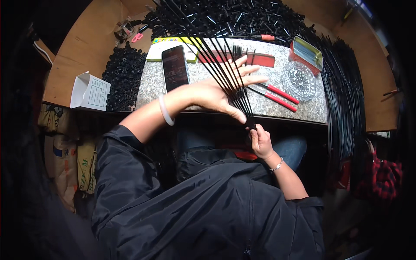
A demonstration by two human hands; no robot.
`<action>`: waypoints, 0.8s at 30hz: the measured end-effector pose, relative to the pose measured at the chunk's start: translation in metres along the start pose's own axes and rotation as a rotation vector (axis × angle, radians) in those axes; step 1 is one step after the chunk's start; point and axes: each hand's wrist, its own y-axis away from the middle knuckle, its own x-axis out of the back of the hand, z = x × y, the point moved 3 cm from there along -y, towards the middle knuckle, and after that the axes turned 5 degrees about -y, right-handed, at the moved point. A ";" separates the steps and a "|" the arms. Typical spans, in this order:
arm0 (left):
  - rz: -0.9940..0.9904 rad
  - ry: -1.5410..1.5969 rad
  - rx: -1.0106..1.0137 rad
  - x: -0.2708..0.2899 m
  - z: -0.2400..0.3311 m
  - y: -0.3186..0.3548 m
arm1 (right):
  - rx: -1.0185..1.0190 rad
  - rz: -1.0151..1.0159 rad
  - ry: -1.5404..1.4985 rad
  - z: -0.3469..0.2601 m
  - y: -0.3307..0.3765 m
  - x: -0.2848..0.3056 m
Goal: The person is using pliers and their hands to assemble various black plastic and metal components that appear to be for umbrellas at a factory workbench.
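A bundle of thin black rods [244, 108], like umbrella ribs, fans out up and to the left from a narrow black base. My right hand [262, 142] closes around that base, just off the table's front edge. Higher up, my left hand [212, 96] reaches across behind the rods, fingers stretched and spread toward the right. Its thumb points down to the base, close to my right hand. Several rods cross in front of the left palm, which may be touching them. Right of the bundle lie pliers [284, 94] with red handles.
On the speckled board [314, 112] are a phone [175, 65], a red tray [264, 60], a red tin [303, 60] and a clear glass dish [299, 82]. Black parts [234, 24] heap behind. More black rods [344, 99] hang over the right edge. A white box [91, 91] stands left.
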 end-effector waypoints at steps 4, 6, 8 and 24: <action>0.147 0.189 -0.022 -0.019 -0.001 0.011 | 0.137 0.027 0.278 -0.034 -0.016 0.006; 0.169 0.172 -0.073 -0.019 0.005 0.014 | 0.410 0.200 0.428 -0.064 -0.028 0.034; 0.178 0.040 -0.125 -0.026 0.010 0.014 | 0.388 0.291 0.752 -0.073 -0.046 0.057; 0.050 -0.246 -0.146 -0.081 0.003 0.021 | 0.016 0.206 1.079 -0.058 -0.041 0.126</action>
